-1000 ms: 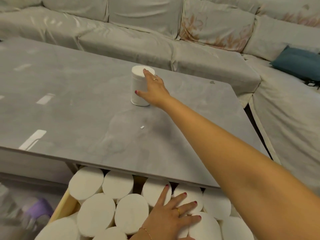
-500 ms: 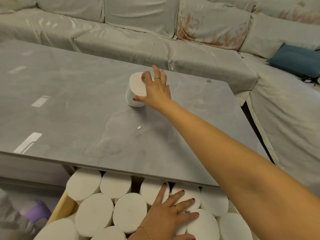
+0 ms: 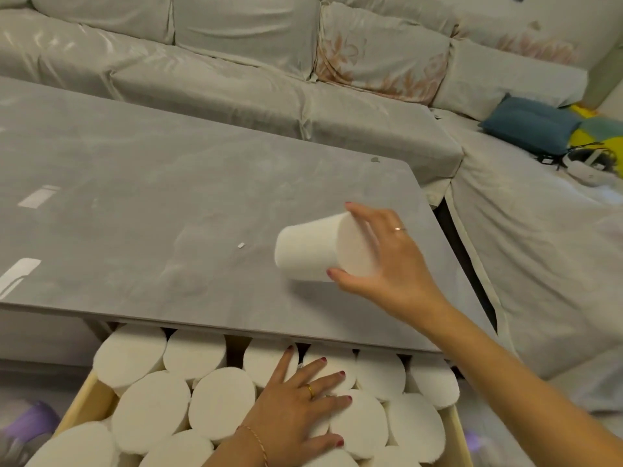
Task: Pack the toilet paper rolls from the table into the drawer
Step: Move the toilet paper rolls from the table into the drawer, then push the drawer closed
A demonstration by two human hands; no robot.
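My right hand grips a white toilet paper roll, tipped on its side and held just above the grey table near its right front corner. Below the table's front edge the wooden drawer stands pulled out, packed with several upright white rolls. My left hand lies flat with fingers spread on top of the rolls in the drawer's middle. Part of the drawer's back row is hidden under the tabletop.
A pale covered sofa wraps around behind and to the right of the table. A blue cushion and a cable lie on the sofa at right. A small white scrap sits on the tabletop. Something purple is on the floor at left.
My right hand has lifted the roll off the table's middle, tipped it sideways and carried it toward me and to the right. My left hand has stayed on the drawer's rolls.
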